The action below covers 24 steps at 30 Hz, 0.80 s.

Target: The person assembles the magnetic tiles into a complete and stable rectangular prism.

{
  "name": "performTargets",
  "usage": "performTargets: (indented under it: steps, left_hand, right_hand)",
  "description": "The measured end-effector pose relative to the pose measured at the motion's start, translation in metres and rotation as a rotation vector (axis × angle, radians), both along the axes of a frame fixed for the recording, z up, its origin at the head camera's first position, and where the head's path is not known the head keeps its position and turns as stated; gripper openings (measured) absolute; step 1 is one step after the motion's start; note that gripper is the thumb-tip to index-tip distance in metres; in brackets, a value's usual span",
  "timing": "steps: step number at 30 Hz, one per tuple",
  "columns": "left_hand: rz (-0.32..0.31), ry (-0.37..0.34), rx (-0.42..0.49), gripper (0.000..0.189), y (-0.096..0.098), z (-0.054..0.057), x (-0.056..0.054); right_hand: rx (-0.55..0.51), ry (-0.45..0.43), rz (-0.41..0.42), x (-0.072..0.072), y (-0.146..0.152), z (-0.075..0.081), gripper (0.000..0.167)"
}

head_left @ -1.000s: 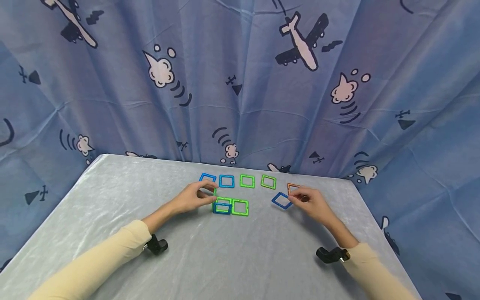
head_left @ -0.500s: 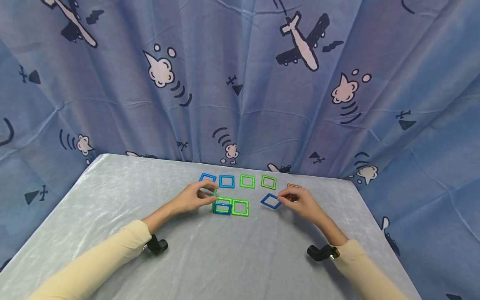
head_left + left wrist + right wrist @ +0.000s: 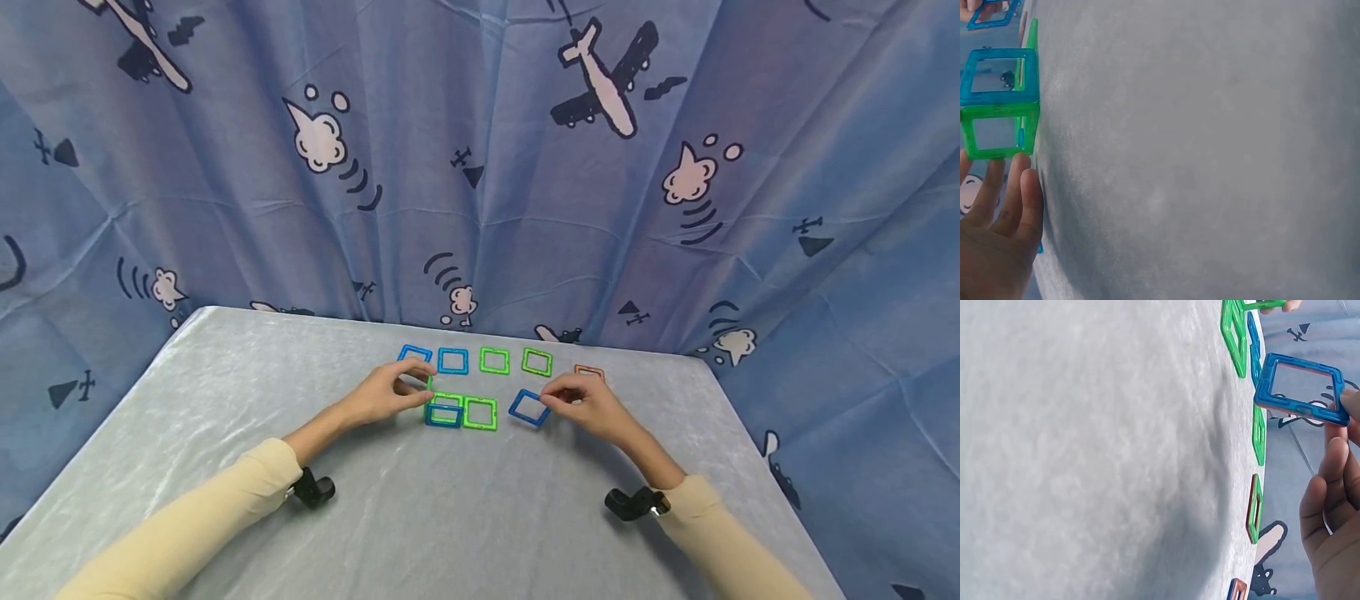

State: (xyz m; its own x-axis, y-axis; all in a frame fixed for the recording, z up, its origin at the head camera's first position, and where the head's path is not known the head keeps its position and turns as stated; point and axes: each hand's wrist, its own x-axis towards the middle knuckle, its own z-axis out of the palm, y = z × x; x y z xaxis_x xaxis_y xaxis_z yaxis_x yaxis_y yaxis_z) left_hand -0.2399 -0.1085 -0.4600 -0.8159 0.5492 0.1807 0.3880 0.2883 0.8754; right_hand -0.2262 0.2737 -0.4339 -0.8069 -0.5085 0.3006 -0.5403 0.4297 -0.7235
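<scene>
In the head view, my left hand [image 3: 386, 392] reaches round a green magnetic tile [image 3: 994, 111] standing on edge, thumb at its near side and index finger at its far side. Its fingertips touch that tile in the left wrist view. Joined at the corner is an upright blue magnetic tile [image 3: 997, 98] facing me. A flat green tile [image 3: 494, 414] adjoins them on the right. My right hand [image 3: 592, 404] pinches another blue magnetic tile [image 3: 1300, 411] by one edge, tilted and held above the cloth, just right of the flat green tile.
Behind, a row of flat tiles lies along the table's far side: a blue tile [image 3: 453, 372], two green tiles, one of them [image 3: 495, 372] nearer the middle, and an orange tile [image 3: 589, 367]. Another blue tile [image 3: 415, 347] is partly hidden by my left hand. A patterned curtain [image 3: 480, 167] hangs behind the table [image 3: 420, 517].
My right hand has carried its blue tile left, away from the orange tile and closer to the green tiles. My left hand has stayed in place.
</scene>
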Motion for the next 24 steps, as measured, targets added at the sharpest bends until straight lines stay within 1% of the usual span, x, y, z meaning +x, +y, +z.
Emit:
performTargets:
  steps: [7, 14, 21, 24]
  left_hand:
    - [0.004, -0.012, -0.005, 0.040, 0.001, 0.000, 0.000]
    - [-0.004, -0.018, -0.016, 0.042, 0.000, 0.000, -0.001]
    - [-0.001, -0.008, -0.015, 0.041, -0.001, 0.000, -0.001]
    - [-0.004, -0.005, -0.016, 0.041, -0.001, -0.001, -0.002]
  right_hand:
    - [-0.017, -0.009, 0.024, 0.023, -0.019, 0.032, 0.006]
    - [-0.030, -0.032, 0.027, 0.026, -0.024, 0.030, 0.006]
    - [-0.049, -0.030, 0.072, 0.026, -0.032, 0.028, 0.007]
    - [-0.052, -0.023, 0.091, 0.025, -0.034, 0.026, 0.010]
